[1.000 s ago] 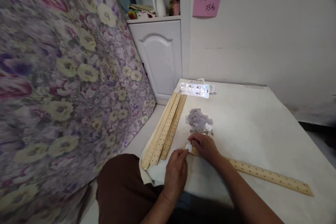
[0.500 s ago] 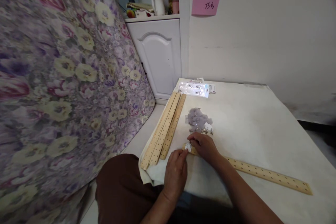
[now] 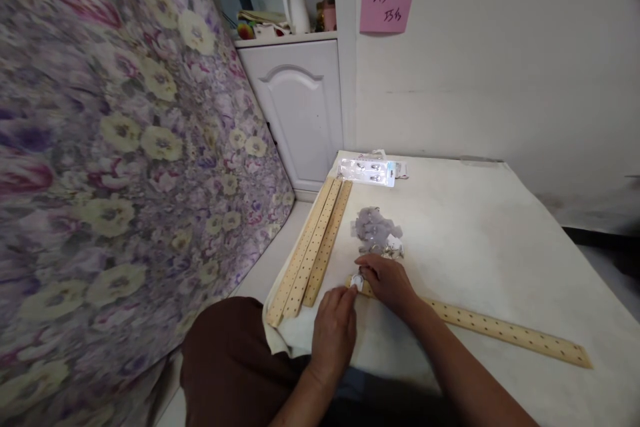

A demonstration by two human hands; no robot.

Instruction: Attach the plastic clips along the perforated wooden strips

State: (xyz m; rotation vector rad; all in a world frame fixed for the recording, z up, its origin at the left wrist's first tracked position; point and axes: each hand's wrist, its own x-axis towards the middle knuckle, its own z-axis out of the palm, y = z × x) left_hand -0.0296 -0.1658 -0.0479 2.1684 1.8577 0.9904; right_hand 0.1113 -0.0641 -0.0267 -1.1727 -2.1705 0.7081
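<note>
A small white tag-like piece (image 3: 357,281) with a rounded outline on it lies over the left end of a perforated wooden strip (image 3: 505,328). My left hand (image 3: 336,325) is closed, its thumb and fingertips pinching the piece's lower edge. From the right, my right hand (image 3: 389,282) bends over the strip, fingers closed at the piece's upper edge; its fingertips partly hide what they grip. Just beyond my right hand rests a heap of grey translucent pieces (image 3: 373,227), with small metal bits and a white scrap along its near side.
Several more perforated wooden strips (image 3: 314,250) lie along the left edge of the cloth-covered table (image 3: 475,233). At the far end is a clear blister pack (image 3: 367,172) with metal clips. A floral curtain (image 3: 150,147) hangs on the left, near a white cabinet (image 3: 300,113).
The view has shifted slightly. Both hands stay at the white piece, with hardly any visible movement of the fingers.
</note>
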